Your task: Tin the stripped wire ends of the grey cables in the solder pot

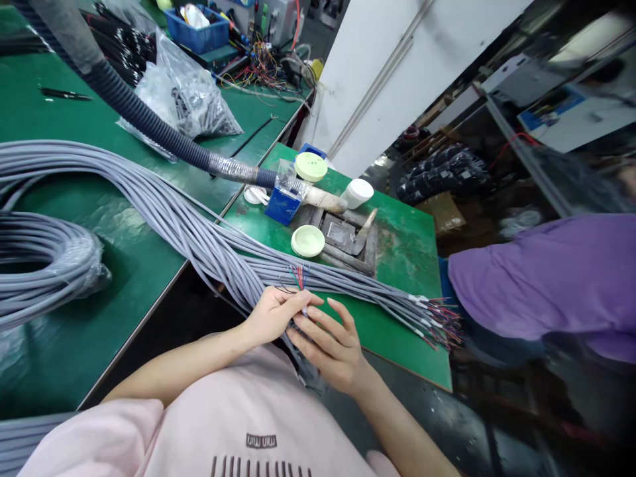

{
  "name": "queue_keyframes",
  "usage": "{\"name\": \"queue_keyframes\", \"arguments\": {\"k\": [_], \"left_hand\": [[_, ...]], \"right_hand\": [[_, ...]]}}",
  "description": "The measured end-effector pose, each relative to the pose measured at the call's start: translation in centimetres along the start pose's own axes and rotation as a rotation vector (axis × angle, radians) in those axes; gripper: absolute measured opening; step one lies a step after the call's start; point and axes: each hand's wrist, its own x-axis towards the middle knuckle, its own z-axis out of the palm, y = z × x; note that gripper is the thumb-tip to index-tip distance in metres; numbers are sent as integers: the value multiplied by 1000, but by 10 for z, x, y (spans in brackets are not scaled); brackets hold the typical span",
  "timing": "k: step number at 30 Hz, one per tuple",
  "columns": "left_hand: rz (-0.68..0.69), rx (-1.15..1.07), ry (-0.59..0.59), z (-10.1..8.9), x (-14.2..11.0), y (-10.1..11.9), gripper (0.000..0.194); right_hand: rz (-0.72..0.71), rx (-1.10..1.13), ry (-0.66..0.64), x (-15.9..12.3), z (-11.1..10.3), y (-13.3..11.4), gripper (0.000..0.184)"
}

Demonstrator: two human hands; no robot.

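Just below the frame's centre, a fanned multicoloured thin-wire bundle (300, 277) points upward, long axis near vertical, above the left hand (278, 314) pinching its base; the right hand's (332, 341) grip alongside is unclear.

Pink shirt (248, 397): dark patch (261, 440) on the chest, light letters in two groups, looks like "MIN MIN", exact spelling unsure. Below the patch, row of dark strokes (257, 468), unreadable. Pale yellow lid (311, 167), near green table's (407, 245) far left corner: marks too small to read.
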Motion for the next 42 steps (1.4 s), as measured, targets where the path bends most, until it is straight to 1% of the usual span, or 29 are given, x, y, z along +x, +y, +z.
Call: {"name": "queue_keyframes", "arguments": {"k": [8,13,20,24,30,35,42], "left_hand": [[-48,-50,12,1,-1,-2,61],[-95,-107,24,1,0,-4,60],[-145,-187,41,1,1,-7,59],[-152,-196,57,1,1,-7,59],[-127,-193,27,1,1,-7,58],[-97,-145,20,0,1,-8,58],[37,-7,36,1,1,-11,59]], "right_hand": [[13,13,26,1,2,-3,27],[21,42,25,0,5,-3,26],[45,73,59,2,7,-3,24],[51,81,65,4,7,-3,25],[68,110,62,0,9,-3,25],[85,149,56,-4,10,-4,30],[99,201,57,-7,10,-7,32]]}}
